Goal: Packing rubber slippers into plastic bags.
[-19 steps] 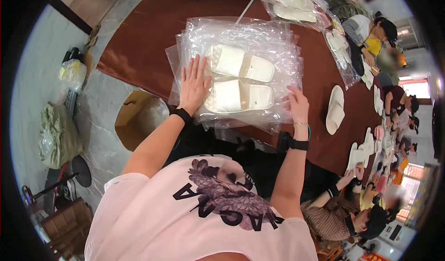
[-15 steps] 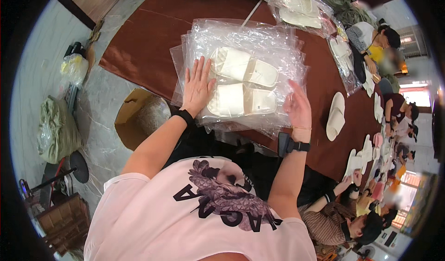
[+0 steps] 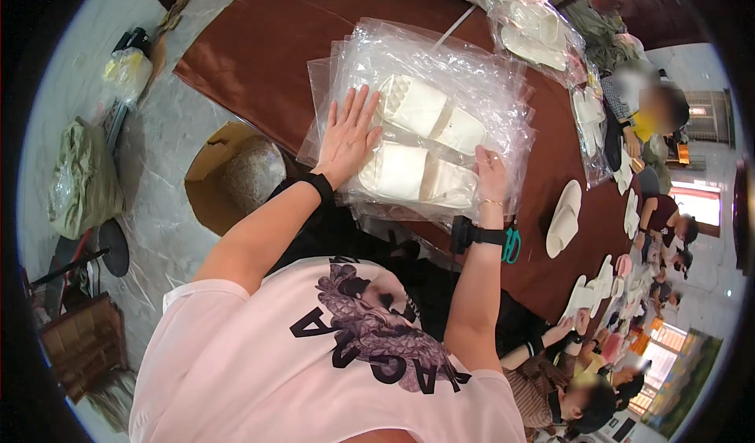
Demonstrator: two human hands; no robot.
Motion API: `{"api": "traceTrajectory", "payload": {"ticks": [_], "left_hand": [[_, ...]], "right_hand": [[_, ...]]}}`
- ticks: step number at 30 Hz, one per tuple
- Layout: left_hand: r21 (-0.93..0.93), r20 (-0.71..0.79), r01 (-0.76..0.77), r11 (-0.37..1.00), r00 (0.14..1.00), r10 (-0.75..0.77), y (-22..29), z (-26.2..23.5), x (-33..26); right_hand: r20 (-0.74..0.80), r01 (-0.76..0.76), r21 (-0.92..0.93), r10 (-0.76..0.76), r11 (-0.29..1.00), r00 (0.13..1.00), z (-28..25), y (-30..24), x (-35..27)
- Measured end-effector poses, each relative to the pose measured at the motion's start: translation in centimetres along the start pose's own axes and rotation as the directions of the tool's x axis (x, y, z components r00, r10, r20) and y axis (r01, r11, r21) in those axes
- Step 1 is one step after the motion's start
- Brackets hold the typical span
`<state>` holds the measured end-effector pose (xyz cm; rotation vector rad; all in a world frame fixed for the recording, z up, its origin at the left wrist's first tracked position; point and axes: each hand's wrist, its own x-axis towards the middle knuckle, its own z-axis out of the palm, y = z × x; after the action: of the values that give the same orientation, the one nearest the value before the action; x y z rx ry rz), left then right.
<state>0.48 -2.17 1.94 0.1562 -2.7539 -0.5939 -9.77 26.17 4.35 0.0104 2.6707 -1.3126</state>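
Head view. Brown cloth-covered table (image 3: 259, 42) runs from upper left toward lower right; grey stone floor (image 3: 169, 231) beside it on the person's left.

Stack of clear plastic bags (image 3: 503, 101) lies on the table straight ahead of the person, sheets slightly fanned at the edges. Pair of white slippers (image 3: 421, 148) sits under the top sheet, the two side by side, near the middle of the stack; whether they are fully inside a bag cannot be told.

Left hand (image 3: 348, 136): palm down, fingers spread, flat on the plastic at the left edge of the slippers, touching the film. Black band on that wrist.

Right hand (image 3: 491, 177): resting on the lower right part of the stack, fingers bent onto the film just beside the nearer slipper's end; whether it pinches the plastic cannot be told. Black watch (image 3: 472, 235) on that wrist.

Surroundings: single loose white slipper (image 3: 564, 219) on the cloth to the right, apart from the stack. More bagged slippers (image 3: 535, 38) at the far end of the table. Open cardboard box (image 3: 232, 176) on the floor, just beside the table edge. Green sack (image 3: 82, 176) farther left. Other people (image 3: 661, 105) seated along the right side, faces blurred.
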Motion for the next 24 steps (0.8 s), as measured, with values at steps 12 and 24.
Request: {"api": "traceTrajectory", "payload": {"ticks": [12, 24], "left_hand": [[0.105, -0.035, -0.018, 0.994, 0.999, 0.022, -0.1, 1.3, -0.1], [0.088, -0.081, -0.024, 0.996, 0.996, 0.031, -0.1, 1.1, 0.1]], "right_hand": [[-0.288, 0.172, -0.159, -0.212, 0.972, 0.934, -3.8, -0.4, -2.4], [-0.900, -0.151, -0.129, -0.052, 0.980, 0.433, -22.3, 0.0, -12.2]]}}
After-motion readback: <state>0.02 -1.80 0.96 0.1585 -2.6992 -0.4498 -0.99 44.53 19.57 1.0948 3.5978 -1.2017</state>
